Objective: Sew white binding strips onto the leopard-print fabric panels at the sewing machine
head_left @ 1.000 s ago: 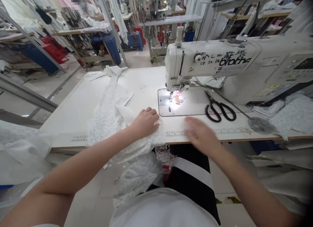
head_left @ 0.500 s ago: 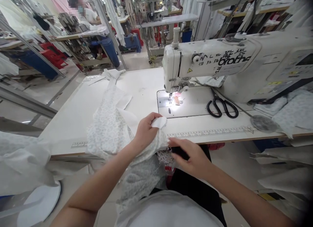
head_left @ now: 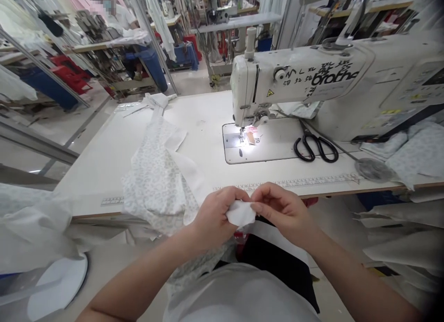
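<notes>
My left hand [head_left: 215, 214] and my right hand [head_left: 283, 212] pinch a white fabric corner [head_left: 240, 214] between them, just off the table's front edge. It belongs to a pale speckled-print garment [head_left: 156, 188] lying bunched on the white sewing table [head_left: 201, 109] and hanging down towards my lap. Beyond my hands stands a white Brother sewing machine [head_left: 298, 77], its lit needle area [head_left: 241, 138] holding no fabric. Black-handled scissors [head_left: 315, 148] lie on the machine bed to the right of the needle.
A ruler strip [head_left: 298, 183] runs along the table's front edge. Folded printed fabric [head_left: 412, 151] lies at the right, beside a round grey disc [head_left: 373, 169]. White cloth [head_left: 31, 220] hangs at lower left. A co-worker [head_left: 118, 17] sits at another table beyond.
My left hand has lifted from pressing the garment on the table, and my right hand has joined it. Together they now pinch the white corner, raised nearer my body.
</notes>
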Demonstrator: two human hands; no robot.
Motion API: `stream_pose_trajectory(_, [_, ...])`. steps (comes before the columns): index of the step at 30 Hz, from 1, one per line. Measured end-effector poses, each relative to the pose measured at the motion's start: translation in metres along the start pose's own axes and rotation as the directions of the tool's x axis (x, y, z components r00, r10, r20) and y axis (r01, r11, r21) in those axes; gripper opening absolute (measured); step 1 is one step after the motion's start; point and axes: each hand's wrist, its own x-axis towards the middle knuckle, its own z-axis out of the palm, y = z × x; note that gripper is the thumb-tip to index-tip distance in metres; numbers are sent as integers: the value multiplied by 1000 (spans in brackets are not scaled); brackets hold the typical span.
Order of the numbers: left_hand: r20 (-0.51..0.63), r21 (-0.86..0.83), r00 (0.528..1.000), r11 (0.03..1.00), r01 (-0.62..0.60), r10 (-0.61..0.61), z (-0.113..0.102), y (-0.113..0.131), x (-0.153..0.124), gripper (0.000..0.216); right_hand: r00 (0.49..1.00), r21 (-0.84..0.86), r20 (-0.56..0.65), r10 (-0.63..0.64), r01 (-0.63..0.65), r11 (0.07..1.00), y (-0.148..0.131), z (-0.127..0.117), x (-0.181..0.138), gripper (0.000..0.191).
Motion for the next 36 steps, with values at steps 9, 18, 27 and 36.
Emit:
stream_pose_trajectory(9, [419, -778, 907, 504, 375, -29, 15, 14, -25, 21, 979, 251, 204, 19, -71, 965, 3, 16, -11, 37])
stream_pose_trajectory(18, [-43, -434, 970, 879, 196, -237, 12, -8, -25, 8, 996, 205, 14, 84, -85, 975, 53, 39, -16, 36])
stream_pose_trajectory(27, [253, -777, 888, 466, 424, -385, 16, -20, -37, 29, 909, -360, -387, -157, 8, 933, 48, 50, -14, 41])
stream_pose_trajectory(36, [445, -844, 801, 112, 524, -400, 21, -32, -62, 30, 884, -557, 79, -461, 423, 715, 36, 27, -27, 23])
